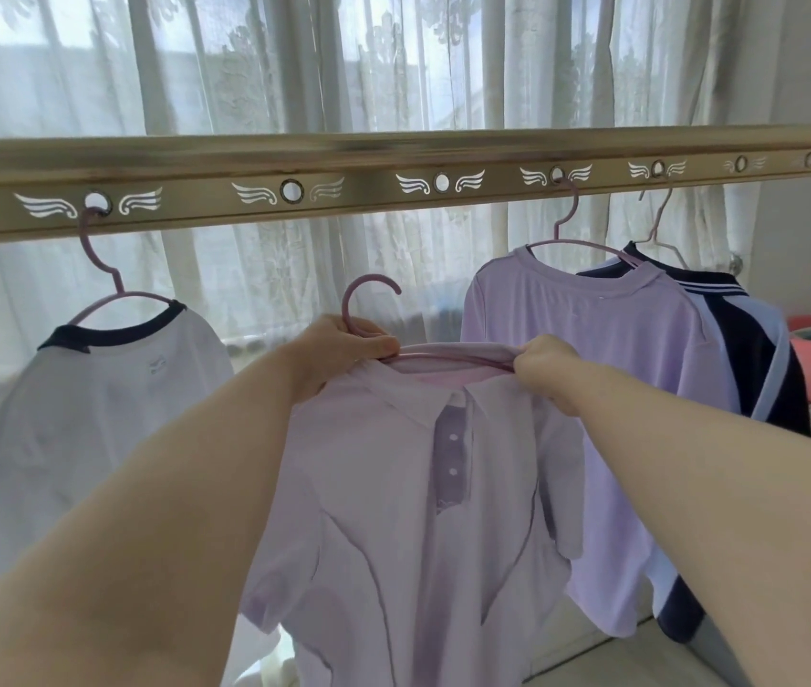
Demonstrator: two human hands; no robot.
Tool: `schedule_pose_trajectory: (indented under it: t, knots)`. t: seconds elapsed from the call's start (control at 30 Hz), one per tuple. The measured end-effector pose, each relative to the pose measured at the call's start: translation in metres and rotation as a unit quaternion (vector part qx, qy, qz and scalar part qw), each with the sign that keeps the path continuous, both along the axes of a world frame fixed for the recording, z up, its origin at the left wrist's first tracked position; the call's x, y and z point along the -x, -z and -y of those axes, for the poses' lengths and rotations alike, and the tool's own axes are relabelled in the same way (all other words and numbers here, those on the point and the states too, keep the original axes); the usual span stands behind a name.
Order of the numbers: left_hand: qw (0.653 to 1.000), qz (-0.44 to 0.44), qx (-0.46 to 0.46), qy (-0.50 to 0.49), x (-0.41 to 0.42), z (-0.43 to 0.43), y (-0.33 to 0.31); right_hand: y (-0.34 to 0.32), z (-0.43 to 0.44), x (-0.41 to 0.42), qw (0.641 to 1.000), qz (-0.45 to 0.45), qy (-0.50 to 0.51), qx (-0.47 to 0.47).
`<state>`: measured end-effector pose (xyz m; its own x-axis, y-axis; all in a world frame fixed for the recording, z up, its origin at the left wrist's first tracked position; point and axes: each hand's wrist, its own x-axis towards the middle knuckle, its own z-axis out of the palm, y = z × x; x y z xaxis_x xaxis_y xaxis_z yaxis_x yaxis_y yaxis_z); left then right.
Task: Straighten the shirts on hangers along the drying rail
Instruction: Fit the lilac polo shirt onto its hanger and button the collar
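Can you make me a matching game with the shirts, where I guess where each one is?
Shirts:
1. white shirt
2. polo shirt
3. lilac T-shirt
4. navy and blue shirt

Places:
A. farthest right on the rail
B. held in both hands, off the rail
C. hanging at the left
D. hanging just right of the hands

Pairs: 1-C, 2-B, 3-D, 4-A

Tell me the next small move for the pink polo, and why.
Probably lift the hanger hook to the empty rail hole. The left hand holds the hanger off the rail, the right hand pinches the pink polo collar, and that hole stands free.
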<state>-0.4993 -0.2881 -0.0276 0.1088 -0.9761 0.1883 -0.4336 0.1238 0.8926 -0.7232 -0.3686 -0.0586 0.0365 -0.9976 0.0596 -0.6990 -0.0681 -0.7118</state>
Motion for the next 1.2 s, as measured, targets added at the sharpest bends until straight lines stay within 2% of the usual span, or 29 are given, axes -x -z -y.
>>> schedule_pose_trajectory:
  t: [0.13,0.3,0.37,0.47,0.6,0.63,0.67,0.7,0.77,0.83,0.9,0.97,1.0,1.1,1.2]
  knots:
    - [0.999,-0.031,-0.016,0.022,-0.012,-0.005,-0.002,-0.002,0.006,0.004,0.997,0.070,0.015,-0.021]
    - [0.992,-0.127,0.016,0.016,-0.017,-0.007,-0.001,0.002,0.007,0.001,0.987,0.154,0.035,-0.036]
    - [0.990,-0.135,0.044,-0.004,-0.024,-0.008,-0.003,0.004,0.010,0.004,0.986,0.149,0.070,-0.026]
    - [0.996,-0.082,0.027,-0.021,-0.029,-0.010,-0.005,0.005,0.010,0.006,0.985,0.122,0.124,-0.010]
    - [0.987,-0.125,0.074,-0.066,-0.020,-0.008,-0.008,-0.003,0.002,-0.003,0.989,0.103,0.103,-0.005]
    - [0.986,-0.087,0.094,-0.104,-0.018,-0.005,-0.008,-0.005,0.002,-0.004,0.990,0.103,0.100,0.004]
    - [0.981,-0.003,0.109,-0.159,-0.016,-0.002,-0.007,-0.006,0.003,-0.006,0.989,0.104,0.100,0.015]
    - [0.961,0.107,0.122,-0.225,-0.014,0.001,-0.006,-0.007,0.002,-0.007,0.989,0.103,0.101,0.023]
    - [0.882,0.317,0.176,-0.300,-0.004,0.005,-0.005,-0.007,0.002,-0.013,0.990,0.089,0.103,0.041]
    - [0.822,0.455,0.223,-0.260,0.014,0.007,-0.004,-0.004,0.002,-0.019,0.990,0.078,0.104,0.051]
    - [0.779,0.550,0.233,-0.193,0.029,0.009,-0.002,-0.003,0.001,-0.023,0.991,0.071,0.097,0.060]
    - [0.738,0.607,0.253,-0.150,0.037,0.014,0.007,-0.003,0.001,-0.025,0.992,0.066,0.087,0.067]
    - [0.735,0.611,0.261,-0.134,0.041,0.016,0.010,-0.003,0.002,-0.025,0.992,0.059,0.082,0.071]
    - [0.755,0.609,0.222,-0.097,0.047,0.025,0.014,-0.002,0.003,-0.028,0.994,0.044,0.064,0.074]
    - [0.747,0.633,0.185,-0.084,0.053,0.033,0.020,0.003,0.002,-0.030,0.996,0.041,0.048,0.067]
